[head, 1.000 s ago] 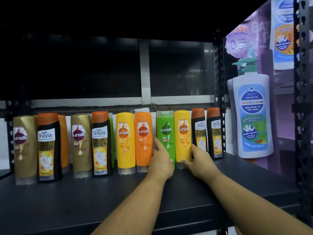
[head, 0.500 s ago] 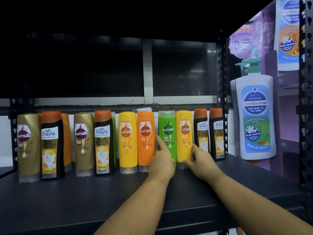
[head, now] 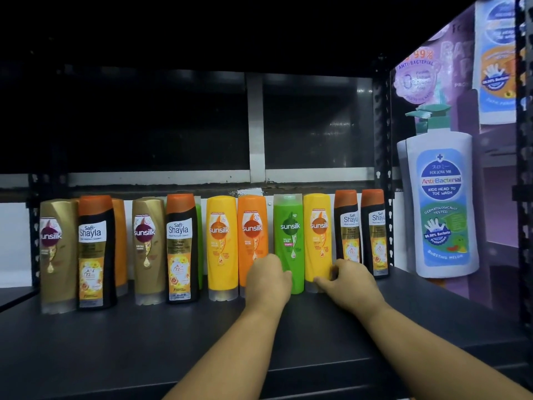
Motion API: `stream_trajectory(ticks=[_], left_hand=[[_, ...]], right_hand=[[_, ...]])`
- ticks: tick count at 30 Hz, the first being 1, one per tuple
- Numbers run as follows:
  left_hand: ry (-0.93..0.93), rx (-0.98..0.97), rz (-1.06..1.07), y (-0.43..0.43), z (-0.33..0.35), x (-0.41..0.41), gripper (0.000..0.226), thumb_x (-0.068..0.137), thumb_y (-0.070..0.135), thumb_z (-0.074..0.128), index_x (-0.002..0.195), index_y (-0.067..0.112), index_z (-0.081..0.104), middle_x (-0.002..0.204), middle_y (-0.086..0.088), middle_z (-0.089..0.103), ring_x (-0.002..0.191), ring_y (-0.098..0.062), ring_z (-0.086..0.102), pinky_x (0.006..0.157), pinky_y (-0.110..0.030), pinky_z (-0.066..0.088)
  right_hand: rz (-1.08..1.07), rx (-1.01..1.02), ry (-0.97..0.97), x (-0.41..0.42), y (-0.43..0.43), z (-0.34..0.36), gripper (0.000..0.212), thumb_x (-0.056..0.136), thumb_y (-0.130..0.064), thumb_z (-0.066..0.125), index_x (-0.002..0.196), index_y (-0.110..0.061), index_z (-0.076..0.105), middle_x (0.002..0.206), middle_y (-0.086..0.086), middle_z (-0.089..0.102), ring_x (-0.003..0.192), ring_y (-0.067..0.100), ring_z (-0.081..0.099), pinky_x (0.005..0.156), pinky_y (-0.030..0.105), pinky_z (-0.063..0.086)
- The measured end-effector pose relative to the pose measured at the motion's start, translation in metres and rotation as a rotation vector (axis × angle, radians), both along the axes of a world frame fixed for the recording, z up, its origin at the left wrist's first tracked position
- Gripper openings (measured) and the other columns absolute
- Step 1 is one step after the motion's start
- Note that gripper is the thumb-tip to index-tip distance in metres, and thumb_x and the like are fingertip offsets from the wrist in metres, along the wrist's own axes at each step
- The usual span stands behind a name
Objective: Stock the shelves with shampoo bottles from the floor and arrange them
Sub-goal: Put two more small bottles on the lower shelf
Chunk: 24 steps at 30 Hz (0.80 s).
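A row of shampoo bottles stands along the back of the dark shelf (head: 173,342). From the left there are gold, black-and-orange, yellow and orange ones. My left hand (head: 268,281) is at the gap between the orange Sunsilk bottle (head: 252,226) and the green Sunsilk bottle (head: 289,226). Its fingers are curled and its thumb lies on the green bottle's lower left edge. My right hand (head: 350,280) pinches the base of the yellow Sunsilk bottle (head: 318,226), thumb in front, fingers at its right side. Two black Safi Shayla bottles (head: 360,226) stand right of it.
A large white pump-bottle display (head: 441,203) hangs on the purple side panel at the right. Perforated black uprights (head: 383,140) frame the shelf. More bottles stand behind the front row at the left. The front part of the shelf board is bare.
My left index finger, which pointed up along the green bottle, has curled in. The right hand has closed tighter round the yellow bottle's base. The view has shifted slightly.
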<state>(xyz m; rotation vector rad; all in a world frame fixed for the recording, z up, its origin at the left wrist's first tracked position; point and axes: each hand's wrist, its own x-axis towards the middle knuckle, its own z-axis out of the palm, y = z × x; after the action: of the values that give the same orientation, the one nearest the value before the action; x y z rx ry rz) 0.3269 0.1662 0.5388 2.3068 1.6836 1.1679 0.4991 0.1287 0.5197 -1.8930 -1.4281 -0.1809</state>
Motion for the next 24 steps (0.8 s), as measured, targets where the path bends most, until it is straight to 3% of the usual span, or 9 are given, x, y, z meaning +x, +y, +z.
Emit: stream_trajectory(ticks=[3, 9, 11, 17, 21, 24], left_hand=[[0.010, 0.020, 0.004, -0.001, -0.001, -0.006, 0.023, 0.096, 0.039, 0.068, 0.092, 0.017, 0.062, 0.096, -0.003, 0.066, 0.092, -0.028, 0.066, 0.071, -0.034, 0.053], [0.187, -0.018, -0.230, -0.007, -0.006, 0.000, 0.029, 0.089, 0.048, 0.072, 0.087, 0.019, 0.075, 0.090, 0.000, 0.071, 0.088, -0.021, 0.066, 0.071, -0.033, 0.056], [0.240, -0.052, -0.316, -0.009, -0.007, 0.001, 0.030, 0.089, 0.051, 0.071, 0.093, 0.022, 0.078, 0.093, 0.003, 0.073, 0.090, -0.019, 0.066, 0.075, -0.035, 0.059], [0.278, -0.163, -0.529, -0.025, -0.002, 0.002, 0.032, 0.093, 0.048, 0.069, 0.114, 0.026, 0.077, 0.115, 0.005, 0.074, 0.107, -0.017, 0.065, 0.095, -0.036, 0.054], [0.413, -0.214, -0.567, -0.047, 0.004, 0.002, 0.052, 0.097, 0.055, 0.062, 0.138, 0.023, 0.066, 0.144, 0.003, 0.062, 0.132, -0.017, 0.055, 0.109, -0.033, 0.043], [0.498, -0.223, -0.580, -0.077, 0.002, 0.002, 0.067, 0.097, 0.064, 0.055, 0.150, 0.023, 0.053, 0.158, 0.005, 0.048, 0.145, -0.018, 0.043, 0.118, -0.033, 0.033]], right_hand=[[-0.071, -0.022, -0.038, -0.002, -0.004, 0.001, 0.039, 0.083, -0.056, 0.068, 0.075, -0.018, 0.062, 0.077, -0.001, 0.064, 0.073, 0.017, 0.063, 0.069, 0.034, 0.056], [-0.027, -0.117, -0.284, -0.008, -0.018, 0.003, 0.030, 0.088, -0.049, 0.060, 0.074, -0.023, 0.061, 0.084, -0.004, 0.061, 0.082, 0.020, 0.062, 0.078, 0.036, 0.055], [0.058, -0.194, -0.293, -0.006, -0.028, 0.003, 0.025, 0.091, -0.047, 0.059, 0.076, -0.026, 0.057, 0.091, -0.006, 0.056, 0.088, 0.019, 0.060, 0.077, 0.034, 0.051], [0.200, -0.298, -0.269, 0.012, -0.091, 0.003, 0.027, 0.097, -0.044, 0.054, 0.115, -0.032, 0.070, 0.118, -0.010, 0.067, 0.110, 0.014, 0.061, 0.094, 0.034, 0.050], [0.273, -0.325, -0.228, 0.018, -0.145, -0.003, 0.044, 0.101, -0.052, 0.048, 0.140, -0.033, 0.057, 0.143, -0.017, 0.057, 0.132, 0.007, 0.051, 0.111, 0.028, 0.039], [0.265, -0.342, -0.248, 0.017, -0.180, -0.009, 0.053, 0.105, -0.052, 0.041, 0.153, -0.030, 0.043, 0.158, -0.013, 0.040, 0.148, 0.006, 0.031, 0.123, 0.033, 0.021]])
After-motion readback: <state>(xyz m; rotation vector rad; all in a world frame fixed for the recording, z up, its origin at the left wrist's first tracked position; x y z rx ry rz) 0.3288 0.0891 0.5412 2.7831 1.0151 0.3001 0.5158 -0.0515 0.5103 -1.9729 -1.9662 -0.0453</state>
